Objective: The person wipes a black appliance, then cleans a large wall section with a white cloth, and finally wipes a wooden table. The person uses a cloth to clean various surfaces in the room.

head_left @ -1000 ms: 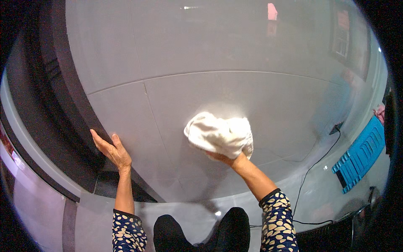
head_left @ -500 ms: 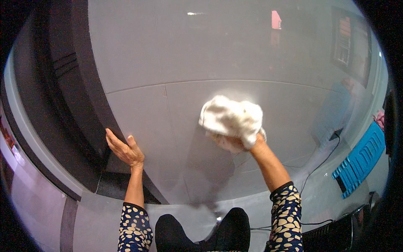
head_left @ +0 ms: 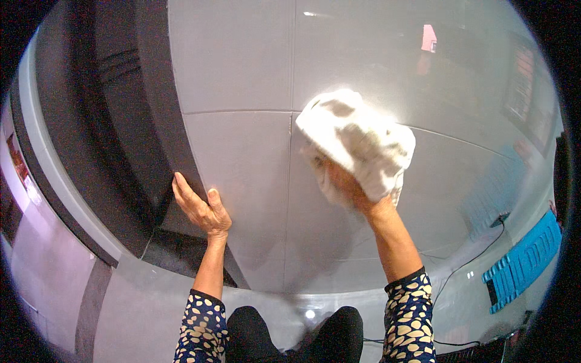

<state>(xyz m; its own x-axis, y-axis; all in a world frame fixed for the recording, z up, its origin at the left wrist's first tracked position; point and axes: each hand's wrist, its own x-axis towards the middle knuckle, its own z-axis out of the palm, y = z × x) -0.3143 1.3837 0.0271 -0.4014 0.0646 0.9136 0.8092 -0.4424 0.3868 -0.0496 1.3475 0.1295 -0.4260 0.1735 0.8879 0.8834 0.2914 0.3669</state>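
Observation:
A white cloth (head_left: 363, 136) with dark smudges or shadows lies against the glossy grey tiled wall (head_left: 236, 72). My right hand (head_left: 348, 184) is pressed into it from below, its fingers mostly covered by the folds. To the left, my left hand (head_left: 203, 210) holds nothing. Its fingers point up along the dark border (head_left: 158, 115) of the wall, and the thumb stands apart. Whether the left palm touches the surface cannot be told.
A blue plastic folding stool or rack (head_left: 525, 260) leans at the right. Beside it a black cable (head_left: 469, 253) runs down from a wall socket (head_left: 501, 219). A dark doorway recess (head_left: 91, 139) is at the left. My knees (head_left: 254, 330) are at the bottom.
The cloth has moved up along the wall with my right hand and looks more spread out. The whole view has shifted, while my left hand keeps its pose beside the dark border.

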